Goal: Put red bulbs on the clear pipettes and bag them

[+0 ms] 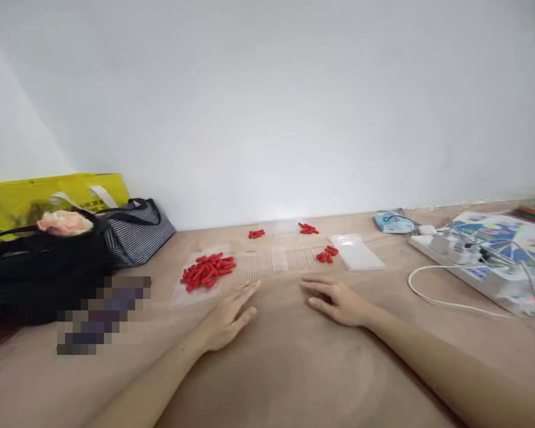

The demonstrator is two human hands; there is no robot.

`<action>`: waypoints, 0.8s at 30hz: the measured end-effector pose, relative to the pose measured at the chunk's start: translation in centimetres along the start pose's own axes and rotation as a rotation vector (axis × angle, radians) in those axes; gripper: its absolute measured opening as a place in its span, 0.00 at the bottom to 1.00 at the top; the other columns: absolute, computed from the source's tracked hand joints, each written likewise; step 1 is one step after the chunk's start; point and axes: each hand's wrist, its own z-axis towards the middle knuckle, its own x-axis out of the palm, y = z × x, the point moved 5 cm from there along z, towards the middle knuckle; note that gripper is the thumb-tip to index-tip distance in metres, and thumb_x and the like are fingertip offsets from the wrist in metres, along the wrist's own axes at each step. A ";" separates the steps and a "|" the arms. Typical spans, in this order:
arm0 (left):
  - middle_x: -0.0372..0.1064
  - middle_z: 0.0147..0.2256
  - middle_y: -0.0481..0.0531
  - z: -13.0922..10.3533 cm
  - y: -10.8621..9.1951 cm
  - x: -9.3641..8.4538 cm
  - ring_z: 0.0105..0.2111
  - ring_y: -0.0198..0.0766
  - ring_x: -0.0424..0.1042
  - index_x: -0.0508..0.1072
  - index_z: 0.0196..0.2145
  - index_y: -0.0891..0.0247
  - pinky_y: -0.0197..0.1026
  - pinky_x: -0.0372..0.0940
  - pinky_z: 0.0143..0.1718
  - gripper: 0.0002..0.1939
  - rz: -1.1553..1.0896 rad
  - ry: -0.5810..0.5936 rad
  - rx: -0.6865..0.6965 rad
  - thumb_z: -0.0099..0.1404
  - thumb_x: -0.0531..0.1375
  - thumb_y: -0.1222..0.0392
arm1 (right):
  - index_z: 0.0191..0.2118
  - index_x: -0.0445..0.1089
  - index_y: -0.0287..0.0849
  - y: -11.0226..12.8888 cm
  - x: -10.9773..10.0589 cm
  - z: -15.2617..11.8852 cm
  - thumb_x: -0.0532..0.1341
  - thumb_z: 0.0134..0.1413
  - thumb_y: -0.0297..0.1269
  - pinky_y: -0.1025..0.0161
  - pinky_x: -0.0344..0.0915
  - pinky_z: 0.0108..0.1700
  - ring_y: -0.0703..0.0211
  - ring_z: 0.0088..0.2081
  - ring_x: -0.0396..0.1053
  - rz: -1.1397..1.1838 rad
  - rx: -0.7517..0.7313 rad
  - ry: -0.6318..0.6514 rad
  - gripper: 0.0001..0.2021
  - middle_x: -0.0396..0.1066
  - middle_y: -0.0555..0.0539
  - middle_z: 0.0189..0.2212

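Left edge: a yellow bag (22, 195), a black bag (49, 267) and a striped bag (136, 235) stand together, probably pushed aside to leave working room; a dark item (104, 315) before them is pixelated and cannot be identified.
Main red heap: red peg-like pieces (207, 271) lie on a clear plastic sheet (182, 297), which likely keeps them gathered.
Left hand (232, 318): near the heap, fingers extended and loosely parted, holding nothing; the pose suggests rest on the table (294, 368).
Rear left cluster: a few red pieces (257, 234) lie near the wall.
Central row: thin pale sticks (301, 260) lie side by side, beyond and between the hands, an order that would make them easy to count.
Rear right cluster: more red pieces (309, 228), apart from the heap, seemingly sorted.
Front right cluster: red pieces (327, 254) lie just beside the row's right end.
Right hand (336, 300): nearest this cluster, fingers slightly spread, holding nothing.
White packet (357, 253): flat, right of the cluster, presumably within easy reach.
Right edge: a blue packet (395, 222), a power strip (468, 273) with cables, and printed sheets (485, 223), perhaps kept outward so cords stay off the pieces.
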 end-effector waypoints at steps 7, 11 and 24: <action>0.44 0.59 0.49 0.3 -0.1 0.2 0.58 0.43 0.43 0.54 0.56 0.54 0.49 0.45 0.56 0.26 -0.005 0.007 -0.001 0.62 0.47 0.45 | 0.53 0.59 0.43 0.0 0.4 0.1 0.49 0.54 0.46 0.55 0.52 0.55 0.54 0.55 0.53 -0.008 -0.023 -0.030 0.22 0.56 0.43 0.54; 0.45 0.59 0.49 0.3 0.1 0.3 0.58 0.43 0.43 0.54 0.56 0.54 0.49 0.45 0.56 0.25 -0.010 0.004 0.003 0.62 0.47 0.46 | 0.53 0.60 0.42 0.0 0.3 0.1 0.49 0.54 0.46 0.55 0.52 0.55 0.54 0.54 0.54 -0.019 -0.027 -0.041 0.22 0.57 0.42 0.53; 0.44 0.59 0.50 0.1 -0.2 0.1 0.58 0.43 0.43 0.54 0.56 0.54 0.51 0.44 0.56 0.25 -0.011 0.012 -0.028 0.62 0.48 0.46 | 0.35 0.70 0.42 -3.3 -2.9 2.5 0.52 0.50 0.30 0.60 0.60 0.41 0.57 0.39 0.64 -0.185 0.059 -0.332 0.11 0.69 0.44 0.34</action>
